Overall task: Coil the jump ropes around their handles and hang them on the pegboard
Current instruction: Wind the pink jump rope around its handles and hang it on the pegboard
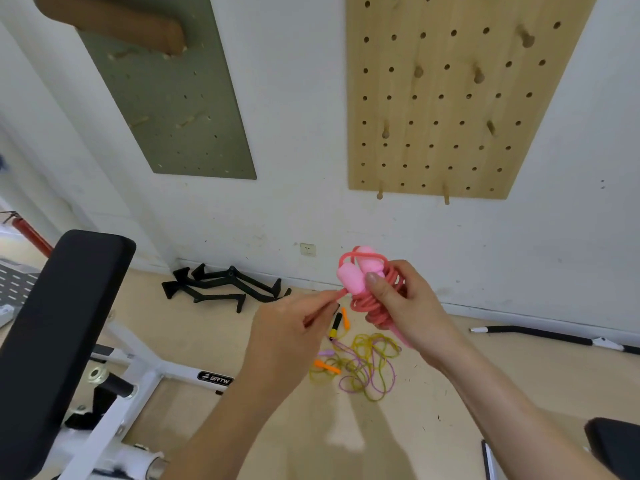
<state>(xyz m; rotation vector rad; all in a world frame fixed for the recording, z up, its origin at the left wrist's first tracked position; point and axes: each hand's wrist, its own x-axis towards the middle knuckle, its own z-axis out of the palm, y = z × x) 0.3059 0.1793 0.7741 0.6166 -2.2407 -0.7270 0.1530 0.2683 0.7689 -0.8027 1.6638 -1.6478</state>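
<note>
Right hand [405, 306] gripping pink jump rope [363, 308] coiled round its handles [351, 280], left hand [287, 332] pinching loose strand

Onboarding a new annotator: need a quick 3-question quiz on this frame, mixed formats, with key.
1. True or false: no rope hangs on the wooden pegboard.
2. The right hand grips: A) the coiled pink jump rope, B) a dumbbell, C) nothing.
3. What does the left hand pinch?
Key: 1 true; 2 A; 3 a strand of the pink jump rope.
</note>
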